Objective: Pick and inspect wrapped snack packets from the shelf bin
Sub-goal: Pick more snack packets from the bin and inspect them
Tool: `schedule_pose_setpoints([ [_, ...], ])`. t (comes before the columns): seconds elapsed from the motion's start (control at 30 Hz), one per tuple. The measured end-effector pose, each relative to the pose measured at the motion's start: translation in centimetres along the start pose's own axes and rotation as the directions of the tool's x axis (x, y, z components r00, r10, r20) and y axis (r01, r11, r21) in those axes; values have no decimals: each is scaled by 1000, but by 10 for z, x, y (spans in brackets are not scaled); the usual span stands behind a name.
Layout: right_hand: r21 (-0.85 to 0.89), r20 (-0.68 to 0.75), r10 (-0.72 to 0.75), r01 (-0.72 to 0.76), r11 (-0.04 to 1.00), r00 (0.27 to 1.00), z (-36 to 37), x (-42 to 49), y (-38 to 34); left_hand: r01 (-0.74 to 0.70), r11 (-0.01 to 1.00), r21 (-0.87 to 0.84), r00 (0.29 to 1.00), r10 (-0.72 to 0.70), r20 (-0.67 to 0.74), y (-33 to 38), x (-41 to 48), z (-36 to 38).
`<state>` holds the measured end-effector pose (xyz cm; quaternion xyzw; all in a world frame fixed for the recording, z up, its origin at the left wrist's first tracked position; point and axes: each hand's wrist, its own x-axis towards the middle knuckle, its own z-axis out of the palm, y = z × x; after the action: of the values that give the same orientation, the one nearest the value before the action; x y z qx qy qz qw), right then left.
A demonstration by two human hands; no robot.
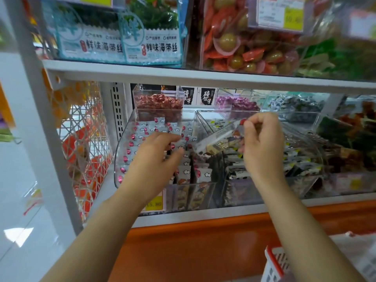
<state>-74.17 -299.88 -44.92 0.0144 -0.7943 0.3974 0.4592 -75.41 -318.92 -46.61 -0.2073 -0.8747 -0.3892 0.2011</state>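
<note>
Right hand (262, 147) pinches a blurred snack packet (219, 140); left hand (154, 157) curls into the bin (117, 159), its grasp hidden.

I see my right hand (262, 143) pinching a snack packet (218, 139); my left hand (156, 157) sits among packets (142, 131) in the clear bin (120, 159).

White shelf (203, 215), row of clear bins (120, 155)

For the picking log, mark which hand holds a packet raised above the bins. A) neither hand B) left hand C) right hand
C: the right hand pinches a packet up in the air, while the left hand is down among the other packets in the clear bin.
</note>
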Motion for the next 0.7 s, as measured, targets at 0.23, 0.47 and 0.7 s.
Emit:
schedule_pose_setpoints([
  [0.23, 483, 226, 455, -505, 716, 861, 4, -16, -7, 261, 843, -471, 963, -262, 65, 3, -1, 0],
  [0.47, 689, 430, 507, -634, 351, 747, 9, -21, -13, 366, 673, -643, 917, -377, 127, -2, 0, -3],
  [0.7, 737, 495, 477, -642, 212, 726, 8, -20, -15, 380, 626, -681, 909, -388, 150, 1, 0, -4],
])
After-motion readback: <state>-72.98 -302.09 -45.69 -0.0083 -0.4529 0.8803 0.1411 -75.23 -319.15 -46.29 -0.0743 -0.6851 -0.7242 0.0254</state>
